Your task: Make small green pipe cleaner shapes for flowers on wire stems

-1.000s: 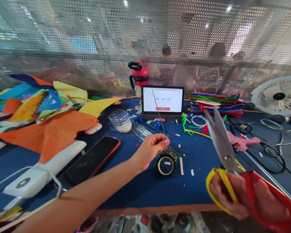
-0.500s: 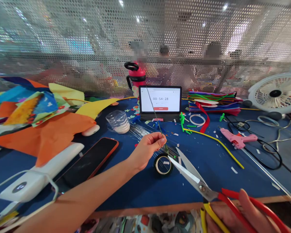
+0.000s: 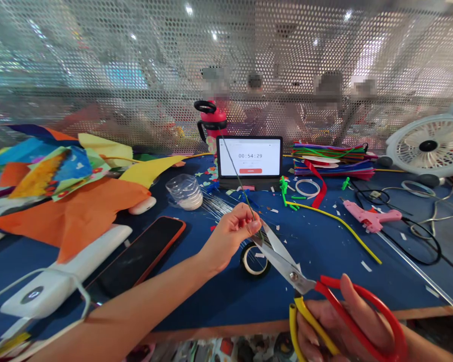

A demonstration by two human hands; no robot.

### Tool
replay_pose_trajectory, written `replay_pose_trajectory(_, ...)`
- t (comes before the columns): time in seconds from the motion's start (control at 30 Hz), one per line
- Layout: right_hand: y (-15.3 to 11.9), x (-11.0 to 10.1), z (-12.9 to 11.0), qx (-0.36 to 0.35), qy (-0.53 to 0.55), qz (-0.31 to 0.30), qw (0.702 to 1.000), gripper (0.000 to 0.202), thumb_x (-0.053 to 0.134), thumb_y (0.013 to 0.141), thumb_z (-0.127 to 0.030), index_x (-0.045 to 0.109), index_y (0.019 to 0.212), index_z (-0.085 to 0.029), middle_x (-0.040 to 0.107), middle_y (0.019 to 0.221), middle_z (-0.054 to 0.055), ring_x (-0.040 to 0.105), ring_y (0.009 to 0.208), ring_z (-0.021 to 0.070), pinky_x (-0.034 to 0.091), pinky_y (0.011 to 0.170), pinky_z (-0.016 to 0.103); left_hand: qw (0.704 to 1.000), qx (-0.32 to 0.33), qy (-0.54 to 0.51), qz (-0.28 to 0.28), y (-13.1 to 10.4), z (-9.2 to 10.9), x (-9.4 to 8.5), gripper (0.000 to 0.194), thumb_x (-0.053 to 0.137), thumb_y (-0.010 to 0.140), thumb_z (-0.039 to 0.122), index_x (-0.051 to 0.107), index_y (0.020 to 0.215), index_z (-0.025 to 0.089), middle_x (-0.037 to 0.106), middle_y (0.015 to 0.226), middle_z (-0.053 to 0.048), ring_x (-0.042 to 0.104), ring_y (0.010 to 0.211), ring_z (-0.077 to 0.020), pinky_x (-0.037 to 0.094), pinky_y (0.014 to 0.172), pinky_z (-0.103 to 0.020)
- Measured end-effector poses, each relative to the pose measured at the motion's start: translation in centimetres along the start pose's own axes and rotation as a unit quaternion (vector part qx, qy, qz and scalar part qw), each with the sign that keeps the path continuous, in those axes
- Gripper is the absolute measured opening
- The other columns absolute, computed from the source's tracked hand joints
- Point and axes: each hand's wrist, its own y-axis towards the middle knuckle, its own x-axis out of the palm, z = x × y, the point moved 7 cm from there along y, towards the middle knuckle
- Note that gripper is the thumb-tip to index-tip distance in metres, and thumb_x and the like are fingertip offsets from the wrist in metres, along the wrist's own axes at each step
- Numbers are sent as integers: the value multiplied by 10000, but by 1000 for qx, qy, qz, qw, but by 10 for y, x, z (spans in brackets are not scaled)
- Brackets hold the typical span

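Observation:
Near the middle, my left hand (image 3: 236, 236) pinches a thin dark green stem (image 3: 234, 163), which slants up in front of the tablet. The blades of the red-handled scissors (image 3: 293, 275) stand slightly apart around the stem's lower end, just beneath my left fingers. At the lower right, my right hand (image 3: 347, 322) is wrapped round the scissors' red handles. It also holds a yellow-handled tool (image 3: 313, 327), whose head is mostly hidden. A roll of dark tape (image 3: 245, 261) lies on the blue table under the blades.
The tablet (image 3: 250, 157) shows a timer before a pink bottle (image 3: 214, 120). Phone (image 3: 147, 251), white device (image 3: 68, 271) and orange felt (image 3: 71, 211) lie left. A clear cup (image 3: 184, 191) is left of centre. Right are a pink glue gun (image 3: 372, 215), yellow stem (image 3: 335, 217) and fan (image 3: 428, 146).
My right hand has brought the scissors left and up, and their blades have closed partway near the stem's lower end. My left hand keeps its pinch, almost unmoved.

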Motion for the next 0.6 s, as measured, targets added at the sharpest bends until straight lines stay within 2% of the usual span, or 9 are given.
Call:
replay_pose_trajectory(0.23,3,0,-4,-6,-21,-13,1000,853,15,660,-861,436,808,-134,466,716,53,365,508,77,204,405,195,998,30,55,4,-2,4,-3,117,619,773,248,601,677,185,389,837,1,386,818,-140,333,765,-276)
replay_pose_trajectory(0.4,3,8,-7,-9,-21,-11,1000,776,98,686,-856,413,794,-155,443,723,30,325,491,59,179,418,194,998,43,43,-1,-2,6,-2,120,635,758,254,606,660,191,374,849,-4,395,836,-153,336,777,-294)
replay_pose_trajectory(0.6,0,5,-4,-41,-14,17,999,655,268,731,-811,403,770,-171,405,738,6,320,513,55,238,452,198,998,51,35,11,-3,9,-2,134,674,721,265,628,617,194,389,811,-12,376,857,-169,332,807,-292)
